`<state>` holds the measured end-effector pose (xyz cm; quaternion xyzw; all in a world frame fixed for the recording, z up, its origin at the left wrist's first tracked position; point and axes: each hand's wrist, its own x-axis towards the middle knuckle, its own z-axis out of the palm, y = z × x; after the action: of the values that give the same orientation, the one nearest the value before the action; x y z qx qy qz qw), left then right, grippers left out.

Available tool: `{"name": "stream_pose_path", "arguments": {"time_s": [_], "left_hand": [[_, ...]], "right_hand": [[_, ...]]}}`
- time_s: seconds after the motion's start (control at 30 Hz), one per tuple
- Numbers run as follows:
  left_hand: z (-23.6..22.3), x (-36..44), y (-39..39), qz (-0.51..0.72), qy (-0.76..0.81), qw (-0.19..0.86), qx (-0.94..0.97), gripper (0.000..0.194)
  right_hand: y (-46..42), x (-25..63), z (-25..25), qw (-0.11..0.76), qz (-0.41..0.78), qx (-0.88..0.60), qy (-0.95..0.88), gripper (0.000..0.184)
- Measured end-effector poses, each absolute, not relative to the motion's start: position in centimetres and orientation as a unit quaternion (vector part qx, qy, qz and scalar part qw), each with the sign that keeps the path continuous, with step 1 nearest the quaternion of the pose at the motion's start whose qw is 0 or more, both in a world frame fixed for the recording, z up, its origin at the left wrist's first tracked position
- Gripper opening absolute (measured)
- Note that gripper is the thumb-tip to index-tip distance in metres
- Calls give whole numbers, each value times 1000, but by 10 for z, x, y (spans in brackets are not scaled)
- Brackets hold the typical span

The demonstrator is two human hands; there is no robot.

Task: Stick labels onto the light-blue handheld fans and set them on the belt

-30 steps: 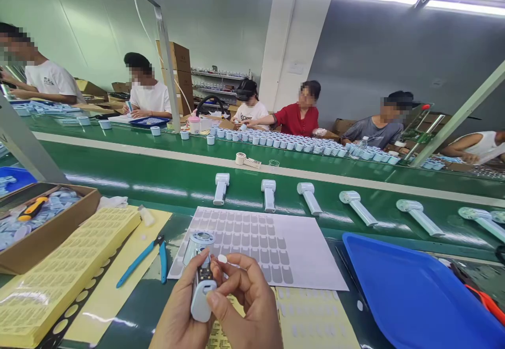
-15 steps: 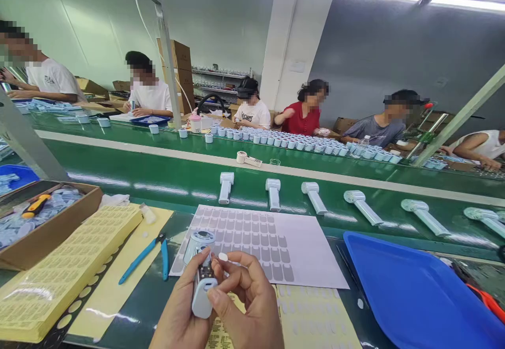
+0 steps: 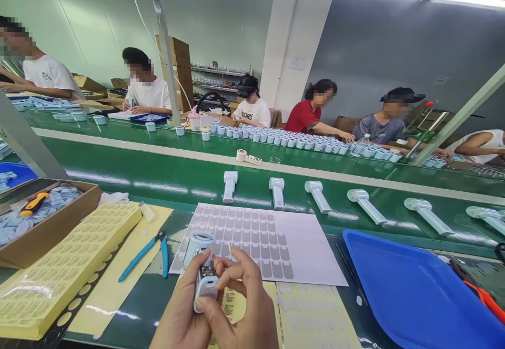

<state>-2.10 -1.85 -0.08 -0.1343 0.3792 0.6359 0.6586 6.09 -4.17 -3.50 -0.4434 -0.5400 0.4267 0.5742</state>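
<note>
My left hand (image 3: 182, 309) is wrapped around the handle of a light-blue handheld fan (image 3: 205, 287), thumb along its side. The fan's round head points away from me over the white sheet. A dark circuit board (image 3: 207, 270) shows in the open handle, beside a small slot in the end piece. Closed over the near end, my right hand (image 3: 248, 299) has its thumb pressed on the end piece and other fingers at the handle's right side. Only a thin pale edge shows near the right index fingertip; I cannot make out what it is.
A white sheet of grey stickers (image 3: 315, 244) lies ahead, with yellow label sheets (image 3: 71, 265) left. Blue cutters (image 3: 138, 259) lie near the left hand. A blue tray (image 3: 418, 291) stands right. Several fans (image 3: 276, 194) lie on the green belt (image 3: 158, 175); co-workers sit beyond.
The white oval piece seen at my right fingertips no longer shows clearly. My right thumb has moved down and left across the fan's end, and the end piece has tipped.
</note>
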Motion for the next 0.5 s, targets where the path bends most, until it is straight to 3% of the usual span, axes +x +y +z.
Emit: {"name": "stream_pose_path", "arguments": {"time_s": [0.13, 0.23, 0.33, 0.5], "left_hand": [[3, -28, -23, 610, 365, 686, -156, 14], [-1, -41, -27, 591, 377, 700, -140, 14], [-19, -53, -33, 594, 489, 639, -11, 14], [-63, -64, -49, 556, 522, 625, 163, 47]], "right_hand": [[-38, 68, -36, 565, 474, -459, -495, 84], [-28, 84, -48, 546, 518, -452, -479, 62], [-19, 102, -68, 486, 487, -471, -553, 33], [-11, 108, -88, 428, 436, -507, -608, 17]]}}
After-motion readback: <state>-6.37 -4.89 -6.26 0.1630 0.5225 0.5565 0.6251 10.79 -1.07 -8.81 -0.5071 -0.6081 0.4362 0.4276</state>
